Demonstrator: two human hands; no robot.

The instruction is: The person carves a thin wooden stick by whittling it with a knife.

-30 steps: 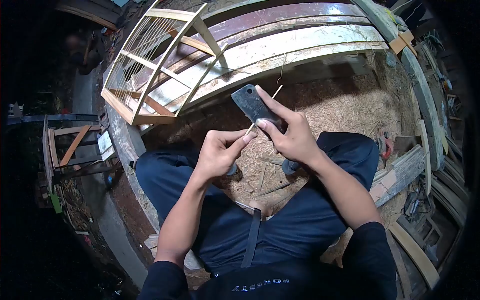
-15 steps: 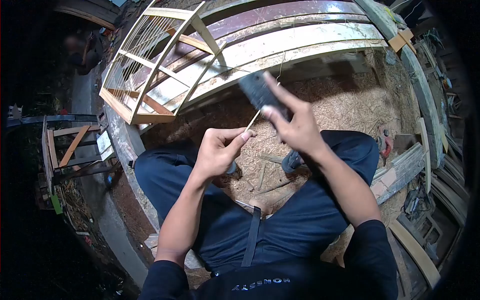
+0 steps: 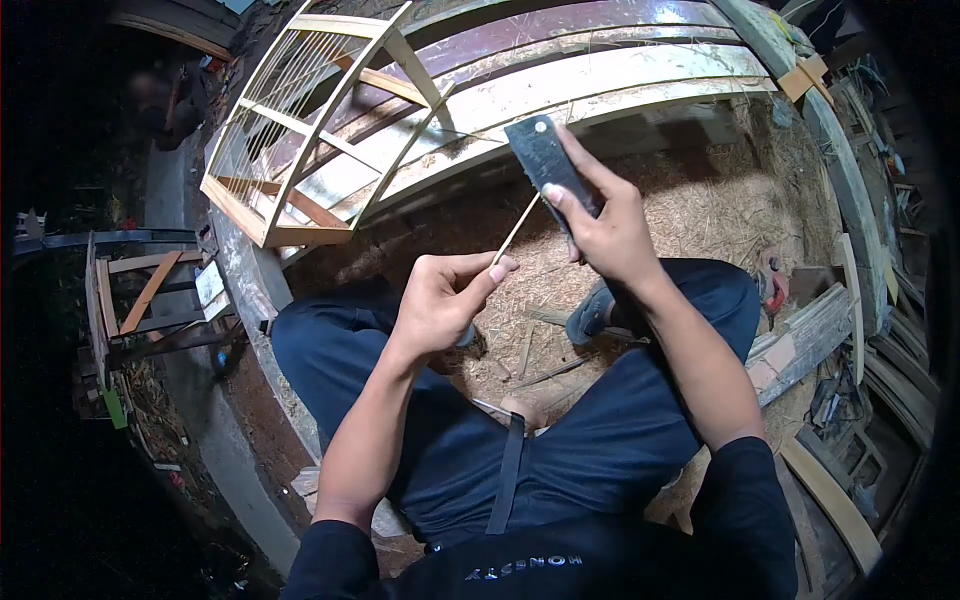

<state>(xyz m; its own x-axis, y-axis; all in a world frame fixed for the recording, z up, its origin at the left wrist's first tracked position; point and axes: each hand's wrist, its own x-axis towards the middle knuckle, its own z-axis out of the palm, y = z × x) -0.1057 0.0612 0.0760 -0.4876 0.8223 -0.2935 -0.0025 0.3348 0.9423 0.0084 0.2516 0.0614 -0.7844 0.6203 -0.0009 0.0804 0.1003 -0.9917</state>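
My left hand point(image 3: 448, 298) pinches a thin wooden stick point(image 3: 518, 228) between thumb and fingertips. The stick slants up and to the right, its far end meeting the lower edge of a dark, flat rectangular tool point(image 3: 543, 160). My right hand point(image 3: 610, 222) is closed around this tool, thumb on its face, index finger along its side. A pale round spot, perhaps a hole, shows near the tool's upper end. Whether the tool is a blade or a plate I cannot tell. Up and to the left stands a curved wooden cage-like frame point(image 3: 300, 130) with thin parallel rods.
Pale wooden planks point(image 3: 600, 85) of a bench run across the far side. Shavings point(image 3: 700, 215) cover the ground around my legs. A red-handled tool point(image 3: 774, 288) lies at the right, near stacked wood strips point(image 3: 890, 375). In the dark at left is another person point(image 3: 180, 110).
My right hand and the dark tool have moved slightly right, and the tool is no longer blurred. More of the stick shows between the hands. My left hand has barely moved.
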